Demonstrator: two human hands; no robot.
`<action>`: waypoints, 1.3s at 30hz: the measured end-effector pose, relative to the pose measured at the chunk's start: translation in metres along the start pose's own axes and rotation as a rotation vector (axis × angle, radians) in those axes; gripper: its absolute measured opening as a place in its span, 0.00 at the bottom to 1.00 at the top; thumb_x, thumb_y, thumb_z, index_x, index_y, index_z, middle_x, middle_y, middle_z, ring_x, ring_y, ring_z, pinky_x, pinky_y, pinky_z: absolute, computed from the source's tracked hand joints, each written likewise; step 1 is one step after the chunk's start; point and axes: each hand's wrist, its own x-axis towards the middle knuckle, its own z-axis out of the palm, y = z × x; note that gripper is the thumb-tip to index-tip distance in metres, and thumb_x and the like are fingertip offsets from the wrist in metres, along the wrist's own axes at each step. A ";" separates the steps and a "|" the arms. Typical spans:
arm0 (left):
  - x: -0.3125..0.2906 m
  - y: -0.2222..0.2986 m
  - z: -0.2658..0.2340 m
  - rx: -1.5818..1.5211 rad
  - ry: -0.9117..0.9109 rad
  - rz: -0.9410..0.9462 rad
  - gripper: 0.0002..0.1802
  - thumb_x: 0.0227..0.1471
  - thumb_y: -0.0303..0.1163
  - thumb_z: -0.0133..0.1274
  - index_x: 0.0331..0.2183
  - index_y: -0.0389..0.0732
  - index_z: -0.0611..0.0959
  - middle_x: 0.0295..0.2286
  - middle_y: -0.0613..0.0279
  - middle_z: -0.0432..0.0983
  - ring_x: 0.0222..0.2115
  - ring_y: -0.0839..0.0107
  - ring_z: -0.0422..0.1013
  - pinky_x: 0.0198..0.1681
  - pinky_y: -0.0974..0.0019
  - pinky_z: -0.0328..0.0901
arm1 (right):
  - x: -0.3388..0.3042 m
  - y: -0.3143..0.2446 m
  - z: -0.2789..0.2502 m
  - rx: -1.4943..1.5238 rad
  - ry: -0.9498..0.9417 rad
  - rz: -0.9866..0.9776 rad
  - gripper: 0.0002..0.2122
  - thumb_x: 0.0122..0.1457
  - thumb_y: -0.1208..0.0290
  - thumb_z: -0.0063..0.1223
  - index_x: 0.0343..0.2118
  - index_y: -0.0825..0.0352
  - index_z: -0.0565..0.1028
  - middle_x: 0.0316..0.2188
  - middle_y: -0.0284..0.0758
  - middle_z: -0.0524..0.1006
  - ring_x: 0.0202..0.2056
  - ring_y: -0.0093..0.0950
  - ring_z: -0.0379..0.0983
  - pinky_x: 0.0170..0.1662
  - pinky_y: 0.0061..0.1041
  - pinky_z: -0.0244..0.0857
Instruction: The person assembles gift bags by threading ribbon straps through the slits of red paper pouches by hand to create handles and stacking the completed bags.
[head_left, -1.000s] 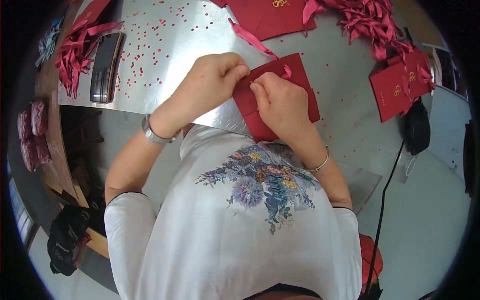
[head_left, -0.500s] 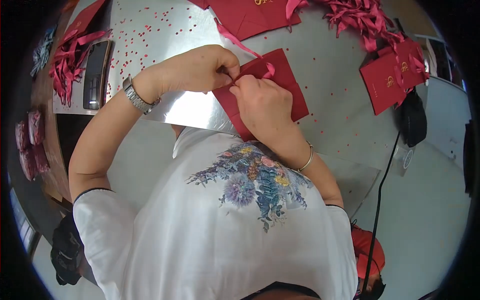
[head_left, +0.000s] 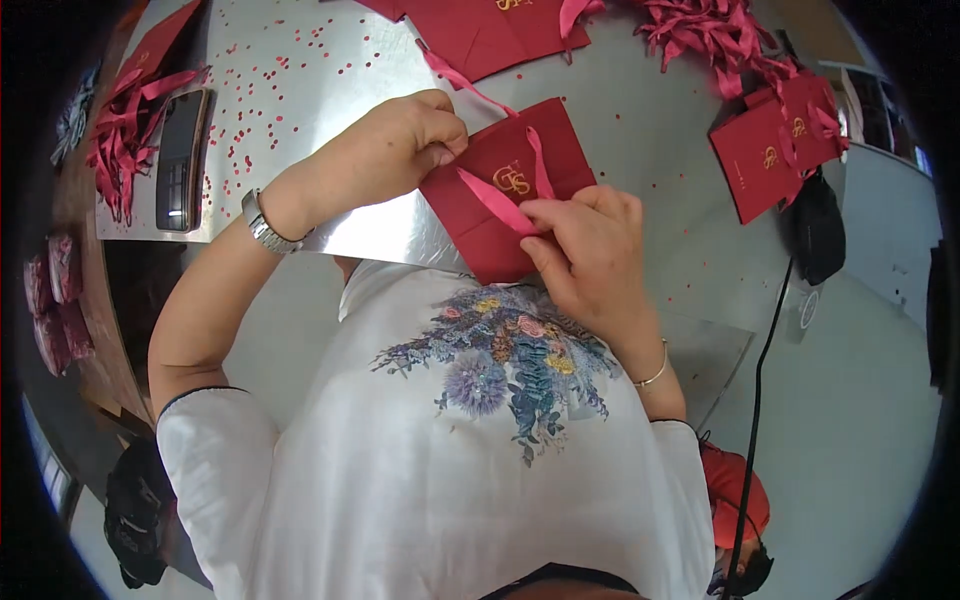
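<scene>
**Both hands on a red envelope at the tabletop edge**

While the left hand (head_left: 395,150) pinches the upper left corner of a dark red square paper envelope with a gold emblem (head_left: 505,190), its fingers (head_left: 445,135) are curled tight against the thumb, closed on the paper's edge. The right hand (head_left: 590,250) sits at the envelope's lower right, fingers (head_left: 555,215) pressed together on a pink satin ribbon (head_left: 495,195) that runs diagonally across the envelope's face; the ribbon is held between fingertips and thumb. A second strand of the same ribbon loops up past the emblem and trails away toward the upper left.

The envelope lies tilted at the near edge of a shiny silver metal tabletop (head_left: 330,90), just in front of the person's white floral-printed shirt (head_left: 480,430). A silver metal wristwatch (head_left: 262,222) circles the left wrist, and a thin gold bangle (head_left: 655,372) the right.

Small red confetti dots (head_left: 270,70) are scattered over the tabletop. A dark rectangular phone (head_left: 182,160) lies to the far left, beside a bundle of pink ribbons (head_left: 125,130). More red envelopes (head_left: 480,25) lie beyond the hands, another pair of them (head_left: 775,145) sits to the right, and a heap of loose pink ribbons (head_left: 715,35) lies at the top right. A black cable (head_left: 760,380) runs down the right side.
</scene>
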 end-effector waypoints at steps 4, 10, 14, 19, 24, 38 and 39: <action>0.001 0.002 0.003 0.002 0.070 0.012 0.04 0.47 0.16 0.52 0.27 0.34 0.75 0.29 0.56 0.68 0.30 0.59 0.69 0.34 0.62 0.64 | -0.008 0.010 0.028 0.187 0.083 -0.004 0.15 0.44 0.74 0.62 0.38 0.62 0.76 0.30 0.30 0.76 0.33 0.32 0.68 0.40 0.32 0.59; 0.002 -0.001 0.004 0.101 0.139 0.010 0.03 0.46 0.17 0.52 0.27 0.34 0.76 0.28 0.52 0.71 0.31 0.53 0.71 0.34 0.58 0.66 | -0.017 0.020 0.042 0.265 0.170 0.007 0.17 0.44 0.75 0.62 0.40 0.63 0.76 0.32 0.32 0.76 0.32 0.34 0.69 0.38 0.32 0.62; 0.003 -0.007 0.003 0.176 0.285 0.042 0.04 0.45 0.17 0.51 0.27 0.35 0.75 0.27 0.50 0.72 0.30 0.50 0.71 0.34 0.56 0.66 | -0.015 0.019 0.044 0.173 0.176 -0.033 0.21 0.44 0.75 0.62 0.45 0.65 0.74 0.39 0.35 0.76 0.33 0.34 0.70 0.38 0.31 0.62; 0.007 -0.010 -0.032 0.540 0.519 -0.013 0.10 0.41 0.20 0.55 0.31 0.37 0.76 0.30 0.51 0.73 0.31 0.49 0.72 0.33 0.55 0.67 | -0.010 0.017 0.042 0.110 0.142 -0.045 0.24 0.44 0.75 0.62 0.48 0.65 0.73 0.47 0.36 0.74 0.34 0.31 0.70 0.39 0.30 0.62; 0.031 -0.016 -0.055 0.619 0.476 -0.342 0.05 0.51 0.25 0.52 0.32 0.37 0.80 0.35 0.49 0.77 0.36 0.56 0.74 0.40 0.58 0.68 | -0.009 0.014 0.041 0.121 0.126 -0.009 0.24 0.43 0.75 0.62 0.48 0.65 0.73 0.47 0.35 0.74 0.35 0.31 0.71 0.39 0.30 0.62; 0.050 -0.006 -0.015 0.650 0.331 0.132 0.10 0.46 0.25 0.54 0.33 0.46 0.83 0.34 0.62 0.74 0.35 0.59 0.73 0.34 0.59 0.70 | -0.009 0.016 0.038 0.137 0.127 -0.011 0.21 0.44 0.73 0.62 0.45 0.64 0.76 0.42 0.34 0.76 0.36 0.31 0.70 0.40 0.30 0.62; 0.054 -0.011 -0.014 0.622 0.407 0.092 0.08 0.46 0.25 0.54 0.31 0.46 0.83 0.33 0.62 0.74 0.34 0.59 0.73 0.33 0.59 0.70 | -0.010 0.016 0.038 0.122 0.116 -0.007 0.21 0.44 0.73 0.62 0.45 0.65 0.76 0.42 0.34 0.76 0.36 0.30 0.71 0.40 0.30 0.62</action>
